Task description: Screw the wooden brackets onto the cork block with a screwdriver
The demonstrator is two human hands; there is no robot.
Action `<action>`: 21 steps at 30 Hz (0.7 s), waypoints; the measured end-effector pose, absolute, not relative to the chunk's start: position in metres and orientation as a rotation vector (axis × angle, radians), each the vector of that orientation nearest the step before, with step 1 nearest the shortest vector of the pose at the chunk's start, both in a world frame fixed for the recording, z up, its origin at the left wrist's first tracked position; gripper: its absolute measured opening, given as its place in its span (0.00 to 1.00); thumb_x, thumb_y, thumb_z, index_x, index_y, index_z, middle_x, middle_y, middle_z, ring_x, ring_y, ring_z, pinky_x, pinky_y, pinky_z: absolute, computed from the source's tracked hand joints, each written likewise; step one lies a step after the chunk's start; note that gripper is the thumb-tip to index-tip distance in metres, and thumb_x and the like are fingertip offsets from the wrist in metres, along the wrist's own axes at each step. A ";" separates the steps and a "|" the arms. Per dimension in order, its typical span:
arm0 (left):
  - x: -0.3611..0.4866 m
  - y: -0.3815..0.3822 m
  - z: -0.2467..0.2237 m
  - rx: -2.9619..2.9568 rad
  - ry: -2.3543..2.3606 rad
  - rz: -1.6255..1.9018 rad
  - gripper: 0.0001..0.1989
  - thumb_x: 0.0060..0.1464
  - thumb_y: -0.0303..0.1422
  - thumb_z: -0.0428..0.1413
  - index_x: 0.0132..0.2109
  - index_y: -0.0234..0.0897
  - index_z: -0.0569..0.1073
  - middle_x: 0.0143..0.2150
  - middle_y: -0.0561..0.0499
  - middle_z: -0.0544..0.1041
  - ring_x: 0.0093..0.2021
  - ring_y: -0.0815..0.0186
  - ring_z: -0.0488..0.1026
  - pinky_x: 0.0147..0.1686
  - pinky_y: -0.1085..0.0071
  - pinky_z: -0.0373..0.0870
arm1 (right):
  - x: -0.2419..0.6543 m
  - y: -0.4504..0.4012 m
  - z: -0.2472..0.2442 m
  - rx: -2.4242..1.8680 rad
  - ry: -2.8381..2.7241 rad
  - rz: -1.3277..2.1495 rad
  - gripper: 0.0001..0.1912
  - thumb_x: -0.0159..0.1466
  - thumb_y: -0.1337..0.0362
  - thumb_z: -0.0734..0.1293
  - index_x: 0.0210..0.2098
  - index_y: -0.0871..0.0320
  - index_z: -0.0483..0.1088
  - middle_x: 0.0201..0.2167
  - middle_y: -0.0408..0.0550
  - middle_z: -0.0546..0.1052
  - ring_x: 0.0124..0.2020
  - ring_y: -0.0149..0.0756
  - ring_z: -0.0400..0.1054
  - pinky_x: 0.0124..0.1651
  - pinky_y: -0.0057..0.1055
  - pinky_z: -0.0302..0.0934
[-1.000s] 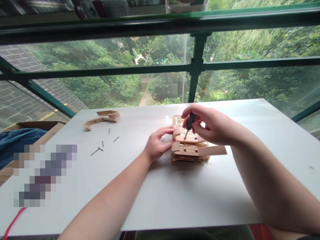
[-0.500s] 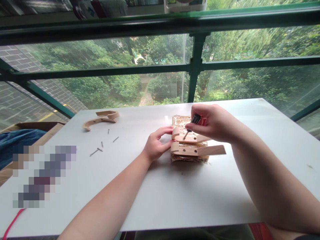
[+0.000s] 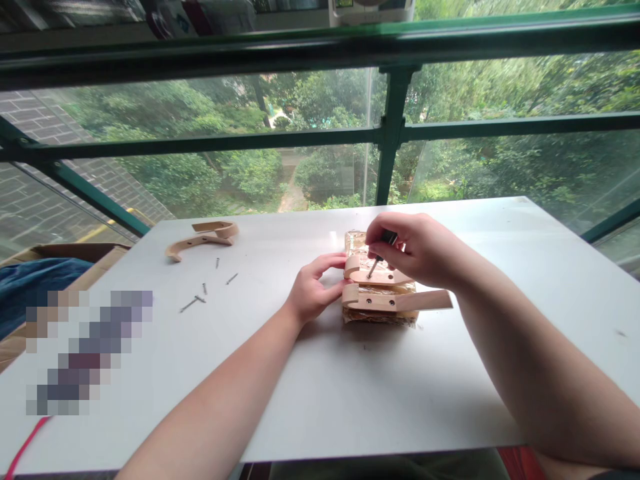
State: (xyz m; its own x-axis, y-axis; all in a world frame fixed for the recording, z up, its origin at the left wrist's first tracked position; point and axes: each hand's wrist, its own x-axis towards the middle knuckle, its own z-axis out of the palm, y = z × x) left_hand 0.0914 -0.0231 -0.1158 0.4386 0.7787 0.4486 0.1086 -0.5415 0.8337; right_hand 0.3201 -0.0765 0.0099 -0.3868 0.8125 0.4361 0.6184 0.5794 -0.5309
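My right hand [image 3: 407,245] is closed round the dark handle of a screwdriver [image 3: 373,267], whose tip meets the left hole of the farther wooden hook [image 3: 380,277]. A second wooden hook [image 3: 420,301] lies nearer to me, with two dark holes showing. Both hooks rest on a block wrapped in clear film [image 3: 357,243]. At the left ends of the hooks, my left hand [image 3: 317,283] grips the side of the wrapped block between thumb and fingers; its fingertips are partly hidden.
On the white table [image 3: 310,413], curved wooden pieces [image 3: 203,241] lie at the back left, with several screws [image 3: 200,299] nearer. A cardboard box [image 3: 107,252] with blue cloth stands beyond the left edge. A green-framed window [image 3: 393,140] is behind.
My right hand has turned and shifted slightly left around the screwdriver handle, now covering more of it. My left hand and the hooks stay in place.
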 end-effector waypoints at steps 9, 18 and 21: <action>0.092 -0.023 -0.116 1.929 0.744 1.142 0.20 0.50 0.37 0.66 0.50 0.39 0.78 0.56 0.43 0.77 0.61 0.52 0.71 0.64 0.56 0.65 | 0.319 -0.075 0.007 -1.140 -2.103 0.382 0.02 0.62 0.68 0.65 0.35 0.57 0.69 0.28 0.42 0.74 0.27 0.29 0.65 0.32 0.25 0.56; 0.091 -0.023 -0.116 1.931 0.738 1.127 0.19 0.50 0.36 0.66 0.50 0.39 0.78 0.57 0.43 0.77 0.61 0.53 0.71 0.64 0.56 0.65 | 0.319 -0.079 0.011 -1.145 -2.160 0.320 0.03 0.61 0.70 0.64 0.36 0.57 0.69 0.29 0.42 0.74 0.29 0.29 0.65 0.33 0.25 0.57; 0.092 -0.023 -0.115 1.920 0.743 1.132 0.20 0.50 0.36 0.65 0.51 0.39 0.78 0.57 0.43 0.77 0.60 0.52 0.71 0.64 0.56 0.65 | 0.322 -0.081 0.014 -1.148 -2.207 0.380 0.10 0.59 0.73 0.63 0.39 0.57 0.67 0.33 0.45 0.76 0.31 0.31 0.68 0.34 0.26 0.59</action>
